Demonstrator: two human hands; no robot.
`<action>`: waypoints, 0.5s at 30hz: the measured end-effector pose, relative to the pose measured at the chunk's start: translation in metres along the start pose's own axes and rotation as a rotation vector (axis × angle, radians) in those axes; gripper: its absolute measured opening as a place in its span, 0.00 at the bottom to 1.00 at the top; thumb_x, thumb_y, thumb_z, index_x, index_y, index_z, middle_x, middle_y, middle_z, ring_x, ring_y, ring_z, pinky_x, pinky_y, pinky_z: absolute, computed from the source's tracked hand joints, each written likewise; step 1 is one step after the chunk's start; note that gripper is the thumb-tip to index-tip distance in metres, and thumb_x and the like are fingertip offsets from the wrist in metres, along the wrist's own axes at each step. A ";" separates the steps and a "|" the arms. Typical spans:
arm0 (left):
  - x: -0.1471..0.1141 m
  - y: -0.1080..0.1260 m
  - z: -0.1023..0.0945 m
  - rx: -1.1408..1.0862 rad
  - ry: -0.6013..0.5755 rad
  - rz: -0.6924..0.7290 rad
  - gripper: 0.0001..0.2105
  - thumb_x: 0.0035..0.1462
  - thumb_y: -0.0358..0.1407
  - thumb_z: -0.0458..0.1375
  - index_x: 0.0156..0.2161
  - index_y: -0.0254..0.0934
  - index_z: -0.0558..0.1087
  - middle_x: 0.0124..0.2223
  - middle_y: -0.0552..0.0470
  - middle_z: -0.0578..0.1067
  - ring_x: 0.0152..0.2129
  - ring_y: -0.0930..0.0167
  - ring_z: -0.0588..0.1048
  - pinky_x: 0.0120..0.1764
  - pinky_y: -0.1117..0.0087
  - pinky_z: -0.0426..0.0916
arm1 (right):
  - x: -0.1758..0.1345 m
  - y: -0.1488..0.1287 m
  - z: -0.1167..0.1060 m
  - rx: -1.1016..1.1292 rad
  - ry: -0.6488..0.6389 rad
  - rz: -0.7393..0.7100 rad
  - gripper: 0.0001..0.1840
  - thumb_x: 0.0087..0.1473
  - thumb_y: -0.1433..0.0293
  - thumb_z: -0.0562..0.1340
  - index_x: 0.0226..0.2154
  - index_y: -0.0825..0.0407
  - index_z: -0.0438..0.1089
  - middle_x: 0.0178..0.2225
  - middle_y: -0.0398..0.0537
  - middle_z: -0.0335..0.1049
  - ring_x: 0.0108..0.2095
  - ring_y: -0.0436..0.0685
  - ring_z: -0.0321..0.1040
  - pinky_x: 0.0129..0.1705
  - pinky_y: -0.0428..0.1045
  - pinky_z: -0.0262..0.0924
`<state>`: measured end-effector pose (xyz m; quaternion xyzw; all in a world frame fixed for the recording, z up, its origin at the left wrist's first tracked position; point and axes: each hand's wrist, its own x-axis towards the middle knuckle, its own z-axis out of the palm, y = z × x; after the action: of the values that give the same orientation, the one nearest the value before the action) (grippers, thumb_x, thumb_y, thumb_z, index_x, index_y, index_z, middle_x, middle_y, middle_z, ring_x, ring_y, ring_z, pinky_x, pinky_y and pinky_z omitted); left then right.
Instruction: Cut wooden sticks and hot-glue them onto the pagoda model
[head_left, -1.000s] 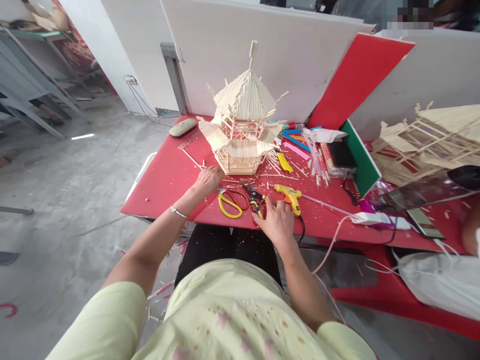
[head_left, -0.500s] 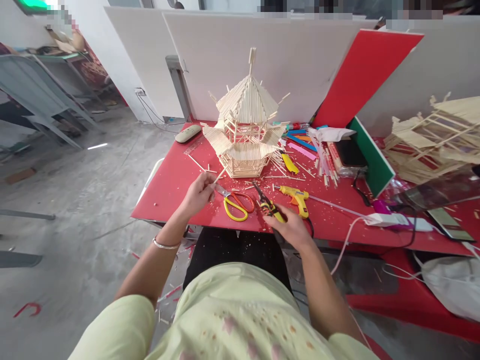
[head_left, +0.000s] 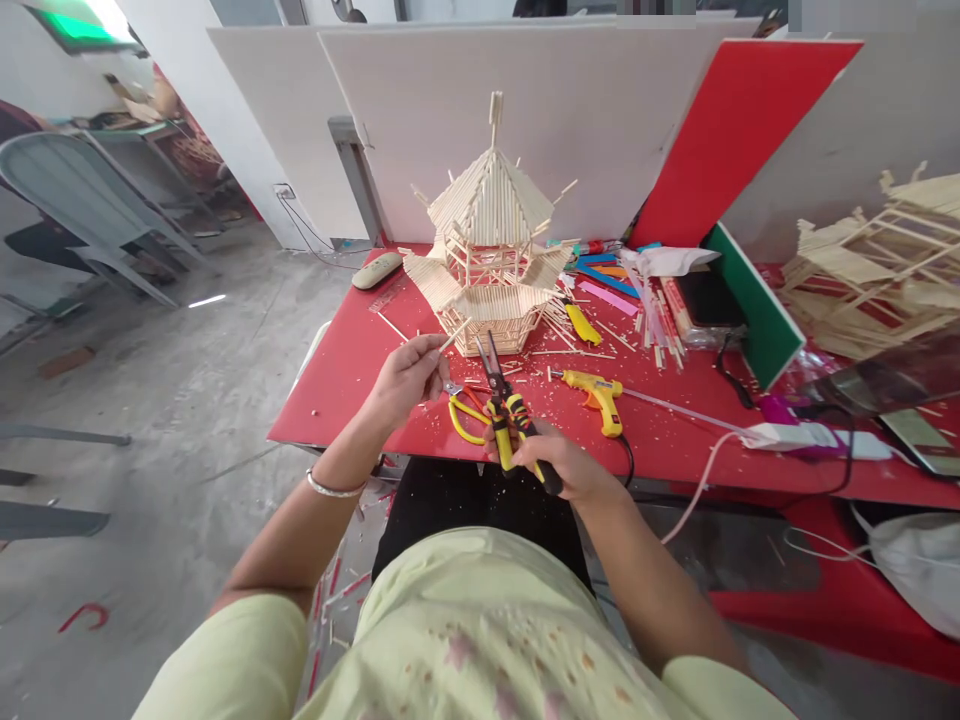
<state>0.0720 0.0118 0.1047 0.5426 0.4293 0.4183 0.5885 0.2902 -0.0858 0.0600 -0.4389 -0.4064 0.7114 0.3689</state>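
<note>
Between the fingertips of my left hand (head_left: 410, 378) is a thin wooden stick (head_left: 454, 338), slanting up toward the base of a pagoda model (head_left: 491, 240) built of many such sticks. My right hand (head_left: 551, 455) is wrapped round the handles of pliers (head_left: 498, 392) with black and yellow grips. Their long jaws stand apart and point at the model, with nothing between them. Scissors (head_left: 466, 425) with yellow and red handles lie on the table, partly covered by the pliers and my left hand.
A yellow glue gun (head_left: 596, 393) rests on the red table (head_left: 337, 385), its cord trailing off the front edge. Behind it lie a yellow-handled cutter (head_left: 581, 324) and loose sticks. A green board (head_left: 754, 305) stands at the right, near a second stick model (head_left: 877, 270).
My right hand has lifted the pliers off the table area and moved them left, and their jaws have opened. My left hand has shifted slightly right and up with the stick.
</note>
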 end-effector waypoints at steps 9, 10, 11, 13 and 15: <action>0.010 0.033 -0.007 -0.116 -0.072 -0.234 0.08 0.56 0.39 0.62 0.39 0.40 0.69 0.23 0.60 0.55 0.14 0.78 0.56 0.16 0.77 0.44 | 0.021 -0.021 -0.003 -0.026 -0.004 -0.031 0.21 0.35 0.72 0.67 0.38 0.49 0.73 0.40 0.44 0.72 0.43 0.57 0.68 0.46 0.52 0.64; 0.013 0.035 -0.006 -0.103 -0.088 -0.252 0.08 0.57 0.39 0.62 0.39 0.40 0.70 0.23 0.60 0.54 0.14 0.78 0.56 0.16 0.76 0.43 | 0.022 -0.023 -0.004 -0.028 -0.023 -0.035 0.22 0.36 0.72 0.67 0.39 0.49 0.73 0.39 0.44 0.72 0.43 0.57 0.68 0.46 0.51 0.63; 0.015 0.037 -0.006 -0.089 -0.103 -0.275 0.08 0.57 0.40 0.62 0.39 0.40 0.71 0.23 0.60 0.53 0.13 0.78 0.55 0.16 0.76 0.43 | 0.023 -0.024 -0.005 -0.030 -0.040 -0.039 0.22 0.36 0.72 0.66 0.40 0.48 0.73 0.39 0.43 0.71 0.42 0.56 0.67 0.46 0.51 0.63; 0.020 0.039 -0.005 -0.072 -0.120 -0.322 0.07 0.57 0.39 0.62 0.38 0.40 0.71 0.22 0.59 0.56 0.13 0.77 0.57 0.15 0.75 0.44 | 0.024 -0.025 -0.009 -0.030 -0.074 -0.045 0.23 0.37 0.72 0.67 0.41 0.48 0.72 0.39 0.42 0.70 0.42 0.55 0.66 0.45 0.51 0.62; 0.025 0.040 -0.004 -0.084 -0.116 -0.358 0.06 0.56 0.38 0.62 0.37 0.40 0.71 0.22 0.56 0.60 0.13 0.77 0.58 0.15 0.74 0.46 | 0.026 -0.025 -0.013 -0.031 -0.095 -0.050 0.23 0.38 0.73 0.66 0.42 0.47 0.71 0.39 0.42 0.70 0.42 0.55 0.65 0.44 0.50 0.61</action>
<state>0.0738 0.0394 0.1435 0.4557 0.4668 0.2925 0.6992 0.2974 -0.0492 0.0705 -0.4000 -0.4453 0.7157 0.3599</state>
